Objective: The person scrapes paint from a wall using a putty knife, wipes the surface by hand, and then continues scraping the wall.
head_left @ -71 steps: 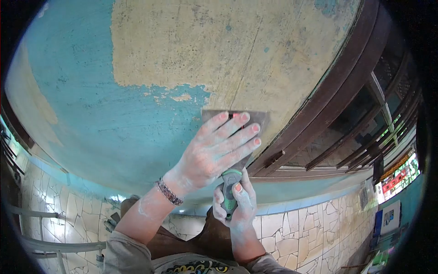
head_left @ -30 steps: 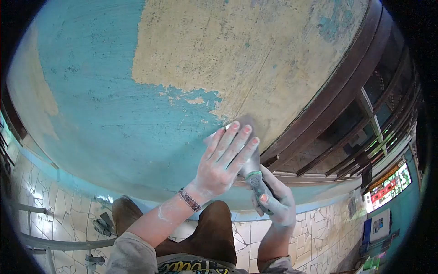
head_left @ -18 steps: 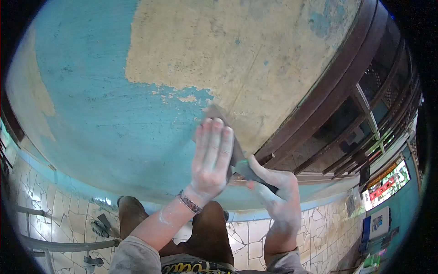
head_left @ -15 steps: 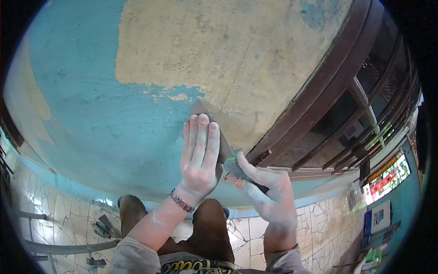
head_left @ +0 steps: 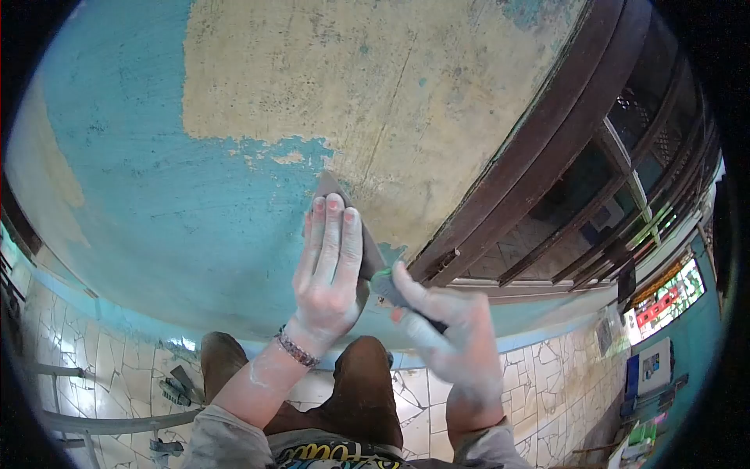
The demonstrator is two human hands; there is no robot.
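Your R hand (head_left: 461, 336) is closed round the handle (head_left: 388, 289) of the scraper (head_left: 373, 255); L hand (head_left: 324, 289) lies open on its blade, fingers near straight, thumb hidden. Tip's where blue paint (head_left: 141, 172) meets the cream patch (head_left: 305, 70). Prob. best: low angle, even L pressure, short strokes w/o gouging

Loads of free wall (head_left: 156, 211) left of the left hand (head_left: 326, 270), so a hand could slide by there. Right side's tighter: brown window frame (head_left: 508, 195) slants in close to the scraper (head_left: 373, 254), with a small catch (head_left: 447, 263). Below, one knee (head_left: 367, 371) pokes up between the forearms.
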